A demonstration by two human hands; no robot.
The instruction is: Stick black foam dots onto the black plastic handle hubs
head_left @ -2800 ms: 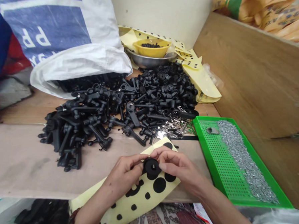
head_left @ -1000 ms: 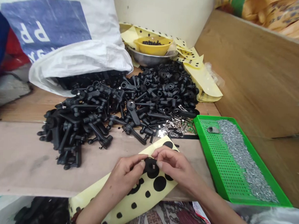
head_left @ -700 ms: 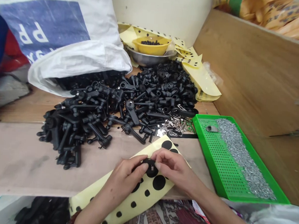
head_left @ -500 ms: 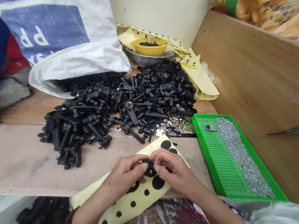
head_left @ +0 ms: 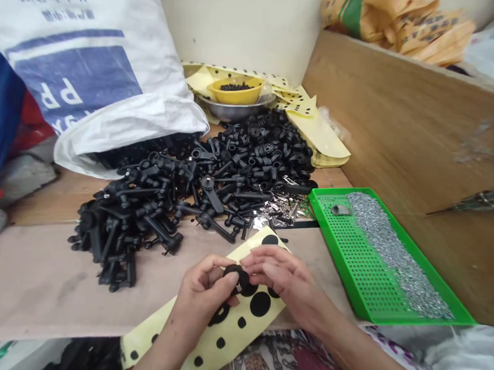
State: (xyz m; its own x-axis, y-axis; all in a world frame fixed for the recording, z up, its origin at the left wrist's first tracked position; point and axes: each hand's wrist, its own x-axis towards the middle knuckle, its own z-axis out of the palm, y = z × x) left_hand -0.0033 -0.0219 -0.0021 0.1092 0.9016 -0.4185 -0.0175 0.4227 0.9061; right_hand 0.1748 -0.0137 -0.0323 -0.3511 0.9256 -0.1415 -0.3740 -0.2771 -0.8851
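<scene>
My left hand (head_left: 206, 285) pinches a small round black plastic part (head_left: 234, 274) between thumb and fingers. My right hand (head_left: 279, 278) is closed on the same part from the right, fingertips pressed to its edge. Both hands hover over a pale yellow backing sheet (head_left: 223, 330) that carries black round stickers and lies at the near edge of the bench. Just beyond the hands spreads a big pile of black plastic handles and knobs (head_left: 181, 181).
A green perforated tray (head_left: 350, 262) with small silver metal pieces sits at the right. Shiny metal clips (head_left: 281, 211) lie beside the pile. A white and blue woven sack (head_left: 91, 77) lies at the left. A yellow bowl (head_left: 237, 90) rests in a steel dish at the back. A wooden board (head_left: 399, 121) walls the right side.
The hands have kept working the round black part over the sticker sheet, and it now sits tilted more toward my left hand. The view has shifted a little, moving the scene leftward.
</scene>
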